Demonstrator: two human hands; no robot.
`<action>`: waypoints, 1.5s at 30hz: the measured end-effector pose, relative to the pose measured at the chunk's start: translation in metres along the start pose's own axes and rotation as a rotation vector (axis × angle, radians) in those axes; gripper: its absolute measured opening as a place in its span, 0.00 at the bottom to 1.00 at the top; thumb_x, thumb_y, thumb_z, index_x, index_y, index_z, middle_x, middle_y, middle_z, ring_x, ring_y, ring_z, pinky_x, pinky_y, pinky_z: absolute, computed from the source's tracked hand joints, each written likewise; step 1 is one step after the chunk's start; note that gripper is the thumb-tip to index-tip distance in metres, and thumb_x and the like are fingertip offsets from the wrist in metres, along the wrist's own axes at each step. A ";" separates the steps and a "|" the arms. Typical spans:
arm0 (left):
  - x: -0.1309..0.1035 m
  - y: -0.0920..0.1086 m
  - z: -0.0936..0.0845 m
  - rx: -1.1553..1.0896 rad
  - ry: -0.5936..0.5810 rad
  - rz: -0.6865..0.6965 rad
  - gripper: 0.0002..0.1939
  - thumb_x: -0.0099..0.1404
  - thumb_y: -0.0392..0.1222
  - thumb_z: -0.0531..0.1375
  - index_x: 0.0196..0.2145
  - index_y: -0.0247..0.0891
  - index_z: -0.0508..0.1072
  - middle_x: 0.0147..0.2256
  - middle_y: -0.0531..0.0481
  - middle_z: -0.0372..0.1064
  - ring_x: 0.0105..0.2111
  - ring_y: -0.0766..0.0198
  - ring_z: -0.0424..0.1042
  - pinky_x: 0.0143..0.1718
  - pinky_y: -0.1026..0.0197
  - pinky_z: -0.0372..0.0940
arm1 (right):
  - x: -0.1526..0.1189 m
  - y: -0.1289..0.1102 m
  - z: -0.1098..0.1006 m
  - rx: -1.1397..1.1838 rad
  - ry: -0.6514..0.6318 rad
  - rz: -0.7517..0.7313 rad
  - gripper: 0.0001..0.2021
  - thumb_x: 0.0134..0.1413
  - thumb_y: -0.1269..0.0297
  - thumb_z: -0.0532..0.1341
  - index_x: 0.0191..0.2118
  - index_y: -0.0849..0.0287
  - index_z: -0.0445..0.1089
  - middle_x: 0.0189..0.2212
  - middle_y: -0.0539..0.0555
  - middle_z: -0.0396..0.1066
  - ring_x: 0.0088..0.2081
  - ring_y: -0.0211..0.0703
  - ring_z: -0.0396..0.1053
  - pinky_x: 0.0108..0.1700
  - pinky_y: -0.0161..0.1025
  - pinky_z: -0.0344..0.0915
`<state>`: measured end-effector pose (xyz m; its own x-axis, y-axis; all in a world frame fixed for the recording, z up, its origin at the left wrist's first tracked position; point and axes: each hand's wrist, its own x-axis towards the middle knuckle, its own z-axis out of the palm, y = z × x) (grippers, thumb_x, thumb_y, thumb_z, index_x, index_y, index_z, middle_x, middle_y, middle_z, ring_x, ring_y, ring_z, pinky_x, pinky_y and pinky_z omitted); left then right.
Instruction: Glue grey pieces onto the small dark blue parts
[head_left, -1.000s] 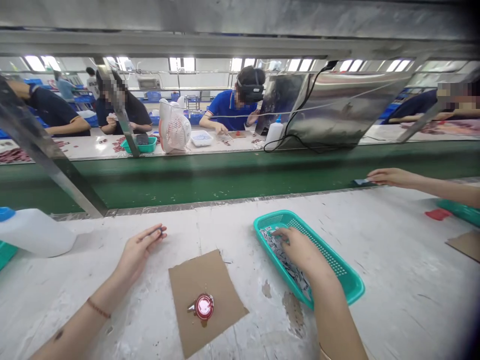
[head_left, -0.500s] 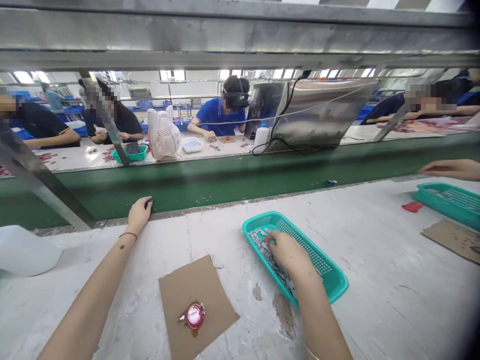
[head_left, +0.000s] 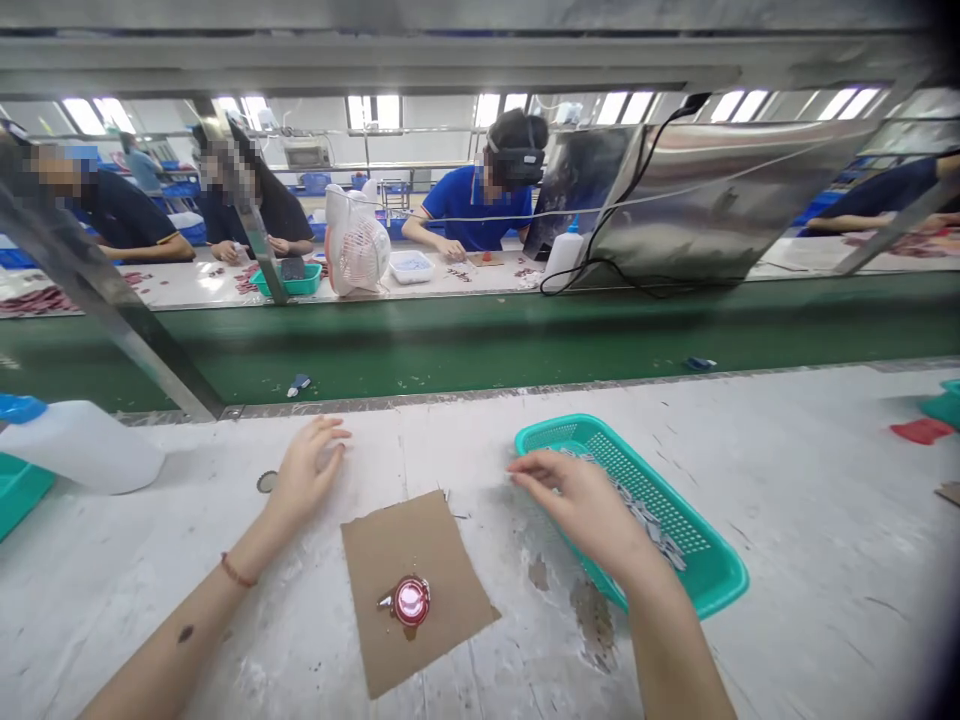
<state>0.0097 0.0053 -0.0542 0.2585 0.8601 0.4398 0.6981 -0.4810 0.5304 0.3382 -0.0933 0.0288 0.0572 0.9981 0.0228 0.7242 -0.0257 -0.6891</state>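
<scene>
My left hand (head_left: 313, 465) hovers over the near part of the white worktop, fingers apart and nothing in them. Just left of it lies a small round metal piece resembling a bottle cap (head_left: 266, 482). Over the left rim of a green perforated basket (head_left: 679, 500) is my right hand (head_left: 574, 492), its thumb and fingertips pinched together; whatever they hold is too small to name. Small grey-and-white pieces (head_left: 651, 518) fill part of the basket. Between my hands, a shiny red round piece (head_left: 412, 601) rests on a cardboard square (head_left: 442, 545), with brownish liquid around it.
A green conveyor belt (head_left: 465, 345) runs past the worktop, carrying small dark-blue pieces (head_left: 298, 385). A white bottle with a blue cap (head_left: 94, 445) lies at left beside a metal post (head_left: 135, 325). At right is a red piece (head_left: 922, 431). Across the belt, several people sit working.
My left hand has come back from the belt edge and opened; the small dark-blue piece it held now lies on the belt. My right hand has lifted out of the basket toward the left.
</scene>
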 end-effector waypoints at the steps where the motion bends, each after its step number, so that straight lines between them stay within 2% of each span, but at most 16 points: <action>1: -0.013 0.009 0.003 -0.024 -0.047 0.016 0.13 0.68 0.41 0.51 0.42 0.40 0.73 0.52 0.44 0.70 0.59 0.51 0.61 0.61 0.43 0.56 | -0.001 -0.006 0.008 0.000 -0.069 -0.016 0.10 0.58 0.65 0.55 0.37 0.58 0.75 0.37 0.56 0.77 0.40 0.48 0.74 0.41 0.40 0.67; 4: -0.043 0.028 0.011 -0.076 -0.173 0.024 0.13 0.69 0.38 0.49 0.43 0.41 0.73 0.53 0.44 0.68 0.60 0.51 0.60 0.60 0.41 0.57 | -0.001 -0.013 0.032 -0.068 -0.217 0.004 0.10 0.55 0.71 0.55 0.34 0.59 0.75 0.34 0.56 0.78 0.38 0.46 0.74 0.38 0.38 0.66; 8: -0.058 0.037 0.014 -0.082 -0.227 0.021 0.12 0.70 0.37 0.49 0.44 0.41 0.72 0.56 0.44 0.64 0.62 0.50 0.57 0.59 0.40 0.58 | 0.005 -0.006 0.051 -0.152 -0.245 0.086 0.12 0.53 0.76 0.54 0.33 0.61 0.74 0.33 0.56 0.77 0.37 0.44 0.74 0.36 0.35 0.64; 14: -0.058 0.038 0.011 -0.076 -0.277 0.071 0.12 0.70 0.39 0.50 0.45 0.42 0.72 0.58 0.43 0.62 0.62 0.49 0.55 0.60 0.40 0.58 | 0.006 -0.002 0.045 -0.192 -0.256 0.095 0.11 0.58 0.73 0.53 0.36 0.60 0.73 0.32 0.55 0.75 0.35 0.44 0.73 0.34 0.35 0.61; 18: -0.059 0.040 0.009 -0.045 -0.341 0.133 0.14 0.70 0.42 0.52 0.49 0.45 0.72 0.60 0.46 0.60 0.62 0.48 0.55 0.60 0.40 0.57 | 0.003 0.001 0.044 -0.209 -0.296 0.019 0.11 0.54 0.74 0.58 0.42 0.59 0.72 0.34 0.53 0.73 0.36 0.42 0.71 0.36 0.34 0.62; 20: -0.059 0.041 0.008 -0.035 -0.362 0.141 0.14 0.71 0.43 0.51 0.50 0.46 0.73 0.60 0.46 0.60 0.62 0.49 0.55 0.60 0.40 0.57 | 0.003 0.002 0.047 -0.247 -0.290 0.001 0.10 0.52 0.76 0.58 0.39 0.60 0.72 0.35 0.54 0.73 0.36 0.42 0.70 0.36 0.34 0.61; 23: -0.058 0.041 0.007 -0.029 -0.375 0.142 0.15 0.71 0.43 0.50 0.50 0.46 0.73 0.61 0.46 0.60 0.63 0.49 0.55 0.61 0.41 0.57 | 0.004 0.000 0.049 -0.271 -0.260 0.011 0.08 0.54 0.76 0.56 0.36 0.61 0.71 0.36 0.56 0.73 0.37 0.43 0.70 0.37 0.35 0.61; 26: -0.058 0.040 0.008 -0.035 -0.369 0.148 0.16 0.71 0.42 0.50 0.51 0.46 0.73 0.60 0.46 0.60 0.62 0.49 0.55 0.61 0.41 0.57 | 0.004 -0.005 0.048 -0.197 -0.243 0.012 0.07 0.57 0.72 0.55 0.36 0.61 0.70 0.35 0.56 0.73 0.36 0.42 0.70 0.37 0.35 0.61; 30: -0.058 0.039 0.007 -0.042 -0.378 0.162 0.16 0.71 0.41 0.50 0.51 0.46 0.73 0.60 0.46 0.60 0.62 0.49 0.55 0.61 0.41 0.56 | 0.002 -0.009 0.052 0.042 -0.366 0.008 0.06 0.57 0.69 0.56 0.37 0.60 0.70 0.31 0.53 0.74 0.32 0.40 0.70 0.32 0.34 0.61; 36: -0.057 0.039 0.005 -0.022 -0.432 0.196 0.15 0.71 0.40 0.50 0.51 0.46 0.72 0.62 0.46 0.58 0.63 0.49 0.54 0.63 0.39 0.52 | 0.007 -0.007 0.064 0.109 -0.231 -0.010 0.04 0.56 0.69 0.57 0.34 0.60 0.69 0.33 0.55 0.74 0.35 0.43 0.70 0.37 0.38 0.63; 40: -0.059 0.039 0.006 -0.017 -0.433 0.193 0.15 0.71 0.40 0.50 0.51 0.46 0.71 0.62 0.46 0.58 0.63 0.50 0.53 0.62 0.41 0.55 | 0.003 -0.015 0.049 0.202 -0.136 -0.058 0.05 0.58 0.66 0.56 0.36 0.58 0.68 0.37 0.54 0.73 0.39 0.43 0.70 0.41 0.39 0.64; 43: -0.060 0.037 0.009 -0.004 -0.422 0.195 0.14 0.71 0.40 0.50 0.50 0.47 0.71 0.61 0.47 0.59 0.63 0.50 0.54 0.60 0.42 0.57 | -0.004 -0.015 0.014 0.347 -0.053 -0.120 0.07 0.60 0.61 0.56 0.39 0.56 0.68 0.40 0.54 0.73 0.40 0.43 0.70 0.40 0.39 0.66; 45: -0.060 0.036 0.010 0.006 -0.416 0.202 0.14 0.70 0.40 0.51 0.49 0.47 0.71 0.61 0.47 0.59 0.63 0.49 0.55 0.60 0.41 0.58 | -0.003 -0.002 -0.018 0.340 -0.010 -0.122 0.10 0.60 0.57 0.56 0.41 0.56 0.68 0.40 0.54 0.72 0.38 0.43 0.71 0.37 0.39 0.67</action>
<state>0.0262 -0.0617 -0.0689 0.6349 0.7449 0.2053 0.6098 -0.6462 0.4588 0.3494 -0.0975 0.0432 -0.0233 0.9933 0.1136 0.4551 0.1117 -0.8834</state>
